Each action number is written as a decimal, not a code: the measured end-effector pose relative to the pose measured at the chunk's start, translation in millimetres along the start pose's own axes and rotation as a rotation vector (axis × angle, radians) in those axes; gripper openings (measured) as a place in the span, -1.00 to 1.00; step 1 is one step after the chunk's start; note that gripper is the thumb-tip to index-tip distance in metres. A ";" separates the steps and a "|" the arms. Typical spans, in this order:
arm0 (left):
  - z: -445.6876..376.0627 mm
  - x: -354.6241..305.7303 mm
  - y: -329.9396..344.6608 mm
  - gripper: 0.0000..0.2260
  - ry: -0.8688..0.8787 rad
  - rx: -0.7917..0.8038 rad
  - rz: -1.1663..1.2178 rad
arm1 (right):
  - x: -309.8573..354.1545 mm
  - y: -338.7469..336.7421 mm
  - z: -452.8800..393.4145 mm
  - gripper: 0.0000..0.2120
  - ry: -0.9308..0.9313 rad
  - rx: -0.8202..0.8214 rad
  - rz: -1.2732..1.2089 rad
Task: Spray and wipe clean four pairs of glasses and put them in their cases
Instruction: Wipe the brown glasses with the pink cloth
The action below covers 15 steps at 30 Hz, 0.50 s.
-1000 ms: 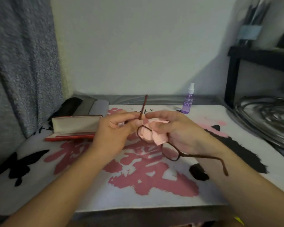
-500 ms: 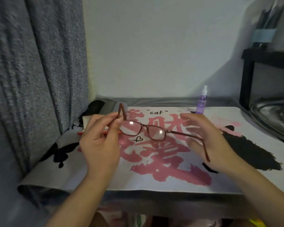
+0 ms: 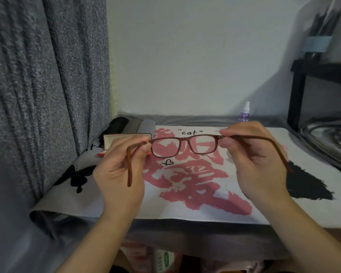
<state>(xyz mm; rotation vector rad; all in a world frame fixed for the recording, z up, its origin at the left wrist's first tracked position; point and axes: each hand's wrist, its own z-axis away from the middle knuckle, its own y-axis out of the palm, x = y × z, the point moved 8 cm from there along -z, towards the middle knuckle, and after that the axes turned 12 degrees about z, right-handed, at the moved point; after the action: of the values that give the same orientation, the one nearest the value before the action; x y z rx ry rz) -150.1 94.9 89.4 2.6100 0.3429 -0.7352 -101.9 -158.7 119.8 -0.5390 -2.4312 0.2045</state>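
Note:
Brown-framed glasses (image 3: 183,141) are held up level above the printed mat, lenses facing me, both temple arms unfolded toward me. My left hand (image 3: 120,174) pinches the frame's left hinge, with that arm hanging down past my palm. At the right hinge my right hand (image 3: 252,160) pinches the frame between thumb and fingers. An open red case (image 3: 124,139) with a cream lining lies behind my left hand. A small purple spray bottle (image 3: 244,113) stands at the back of the table. The pink cloth is not visible.
Three closed cases, black (image 3: 116,124), dark grey (image 3: 134,124) and light grey (image 3: 148,127), lie at the back left. A grey curtain (image 3: 37,85) hangs on the left. A metal tray (image 3: 331,138) and a black shelf (image 3: 321,69) stand on the right. The white mat (image 3: 195,184) bears pink characters.
A second ago my right hand rubbed a lens with the pink cloth. The cloth is gone from view, and both hands have raised the glasses level, one hand at each hinge.

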 end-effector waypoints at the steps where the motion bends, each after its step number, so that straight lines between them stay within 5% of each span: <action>1: -2.0 -1.1 0.3 -0.81 0.000 0.000 0.004 | 2.8 -1.7 -1.2 -0.89 -0.022 -0.001 0.006; 11: -7.9 -10.1 8.9 -0.79 0.015 0.051 -0.013 | 9.9 -8.4 -5.9 -0.83 -0.126 -0.003 0.046; 15: -2.1 18.2 9.0 -0.86 -0.178 0.116 -0.050 | 5.8 -5.2 -6.0 -0.87 -0.102 0.042 0.092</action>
<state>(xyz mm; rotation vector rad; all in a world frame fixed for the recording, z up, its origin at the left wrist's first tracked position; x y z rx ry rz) -131.0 90.0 84.0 2.6258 0.3219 -1.0254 -104.1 -160.9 129.2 -0.6367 -2.4960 0.3289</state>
